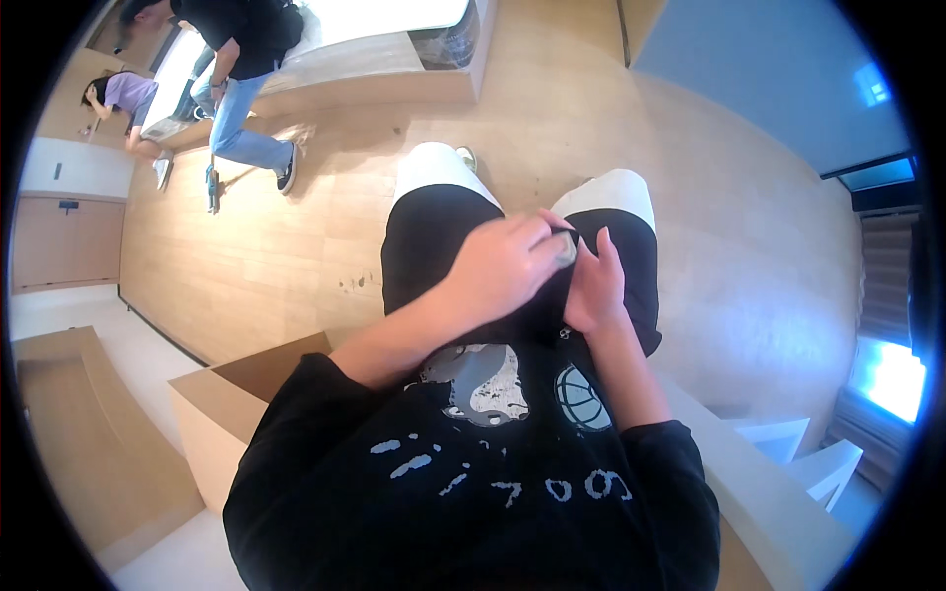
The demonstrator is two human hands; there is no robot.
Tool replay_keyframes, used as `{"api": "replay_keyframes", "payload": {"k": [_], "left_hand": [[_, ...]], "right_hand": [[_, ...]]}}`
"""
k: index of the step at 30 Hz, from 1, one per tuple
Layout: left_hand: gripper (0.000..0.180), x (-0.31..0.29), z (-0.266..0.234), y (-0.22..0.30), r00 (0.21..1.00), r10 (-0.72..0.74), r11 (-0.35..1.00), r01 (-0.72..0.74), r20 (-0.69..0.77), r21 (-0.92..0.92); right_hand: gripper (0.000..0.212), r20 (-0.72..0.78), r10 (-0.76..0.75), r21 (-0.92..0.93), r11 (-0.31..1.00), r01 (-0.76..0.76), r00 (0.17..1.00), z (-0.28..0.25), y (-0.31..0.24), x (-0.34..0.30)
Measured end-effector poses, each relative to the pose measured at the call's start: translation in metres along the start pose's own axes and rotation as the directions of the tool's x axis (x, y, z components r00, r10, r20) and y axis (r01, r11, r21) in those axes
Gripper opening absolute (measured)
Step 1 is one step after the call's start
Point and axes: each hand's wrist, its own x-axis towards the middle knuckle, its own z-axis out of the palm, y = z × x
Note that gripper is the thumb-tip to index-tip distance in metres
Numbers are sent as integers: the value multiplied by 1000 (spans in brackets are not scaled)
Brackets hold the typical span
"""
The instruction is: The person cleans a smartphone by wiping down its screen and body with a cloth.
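Observation:
Above my lap, my left hand is closed, its fingers round a small pale grey-green thing with a thin dark strip at its top. Most of that thing is covered by the fingers, so its kind does not show. Close beside it, my right hand has its thumb raised and its fingers apart, near the pale thing. Whether the right fingertips touch the dark strip I cannot make out. Both hands are over my black shorts, which have white lower edges.
A person in a dark top and jeans and another person in purple are by a low bed platform. A teal tool stands nearby. Wooden furniture adjoins my left side; white angled legs show right.

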Motion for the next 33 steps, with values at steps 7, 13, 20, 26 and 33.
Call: {"api": "replay_keyframes", "payload": {"k": [7, 13, 20, 26, 33], "left_hand": [[14, -29, -6, 22, 965, 116, 993, -108, 233, -49], [18, -32, -24, 13, 983, 90, 987, -67, 161, -143], [26, -4, -22, -4, 995, 12, 1000, -11, -95, 2], [18, -36, -3, 17, 993, 51, 998, -47, 106, -39], [17, -56, -13, 21, 947, 199, 962, -141, 251, -232]], "right_hand": [[82, 161, -15, 162, 987, -12, 987, -6, 2, 5], [82, 188, 57, 21, 998, -62, 981, -8, 8, 7], [80, 121, 155, -32, 988, -152, 981, -8, 11, 2], [78, 115, 101, -65, 993, -94, 988, -1, 12, 7], [72, 133, 133, -17, 991, -132, 982, 1, 10, 14]]}}
